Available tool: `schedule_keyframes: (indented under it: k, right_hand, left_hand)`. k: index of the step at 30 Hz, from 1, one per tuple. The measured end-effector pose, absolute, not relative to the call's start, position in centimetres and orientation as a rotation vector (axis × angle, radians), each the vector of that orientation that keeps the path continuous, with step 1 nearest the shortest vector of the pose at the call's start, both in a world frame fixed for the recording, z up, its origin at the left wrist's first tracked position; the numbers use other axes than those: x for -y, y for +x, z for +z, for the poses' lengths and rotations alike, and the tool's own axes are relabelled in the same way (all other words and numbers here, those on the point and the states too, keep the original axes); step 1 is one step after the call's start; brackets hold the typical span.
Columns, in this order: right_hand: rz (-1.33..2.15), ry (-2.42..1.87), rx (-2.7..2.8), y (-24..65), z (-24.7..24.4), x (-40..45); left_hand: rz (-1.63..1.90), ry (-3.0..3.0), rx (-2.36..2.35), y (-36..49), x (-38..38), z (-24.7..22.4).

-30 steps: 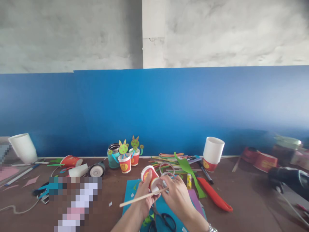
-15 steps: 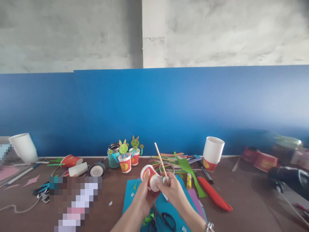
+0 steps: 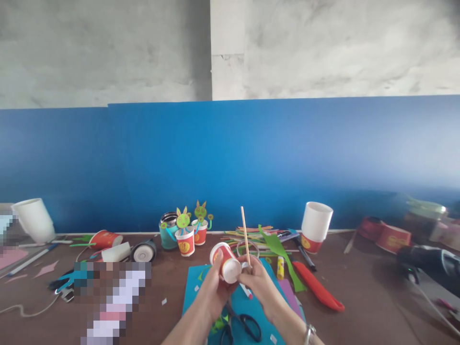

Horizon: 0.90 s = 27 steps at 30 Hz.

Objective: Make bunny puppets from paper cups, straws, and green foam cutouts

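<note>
A red and white paper cup [image 3: 225, 261] is tipped on its side in my left hand [image 3: 212, 287], its white base facing me. My right hand [image 3: 257, 280] is closed around the lower end of a thin wooden stick [image 3: 245, 232], which points almost straight up beside the cup's base. Below both hands lies a blue sheet [image 3: 196, 282] with black-handled scissors [image 3: 247, 326], green scraps and a white marker with a red end [image 3: 247, 291] on it.
Two cups with green paper figures [image 3: 184, 242] stand behind, near a teal jar [image 3: 168, 235]. Rightward are a glue stick [image 3: 281, 268], a red pouch [image 3: 318, 287] and stacked white cups [image 3: 316, 223]. Coloured strips lie behind my hands.
The stick has swung from leaning left to nearly upright. My right hand has shifted slightly at the cup's base, and more of the marker shows beneath it.
</note>
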State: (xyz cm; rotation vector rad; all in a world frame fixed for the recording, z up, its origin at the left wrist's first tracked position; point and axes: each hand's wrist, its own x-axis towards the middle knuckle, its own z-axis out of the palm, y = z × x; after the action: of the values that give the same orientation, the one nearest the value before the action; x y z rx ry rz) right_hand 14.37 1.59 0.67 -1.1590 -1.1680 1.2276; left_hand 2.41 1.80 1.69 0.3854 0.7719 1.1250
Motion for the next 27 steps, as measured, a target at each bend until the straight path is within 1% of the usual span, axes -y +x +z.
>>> schedule_keyframes:
  k: [3,5,10,13,16,22,27]
  right_hand:
    - [1.245,-1.154,1.089,14.9,2.0,-1.2]
    - [1.189,-1.134,1.047,15.5,2.9,-1.1]
    - [0.812,-1.145,1.136,17.4,4.6,-1.0]
    - [0.63,-1.233,1.243,18.0,4.8,-1.0]
    - [0.523,-1.25,1.374,17.8,4.4,-0.8]
    - [0.254,-1.2,1.819,17.1,3.8,-0.3]
    - [0.115,-1.227,1.988,17.0,3.3,-0.6]
  left_hand:
    - [1.252,0.508,-0.872,1.9,-2.3,1.6]
    - [1.363,0.682,-0.937,1.4,-2.5,1.6]
    - [1.574,1.204,-0.964,0.7,-2.3,1.5]
    - [1.567,1.513,-0.993,0.7,-1.9,1.1]
    - [1.533,1.748,-1.045,0.7,-1.7,0.3]
    - [1.531,1.913,-1.082,0.7,-2.1,-1.3]
    - [1.5,2.081,-1.071,0.7,-2.2,-2.0]
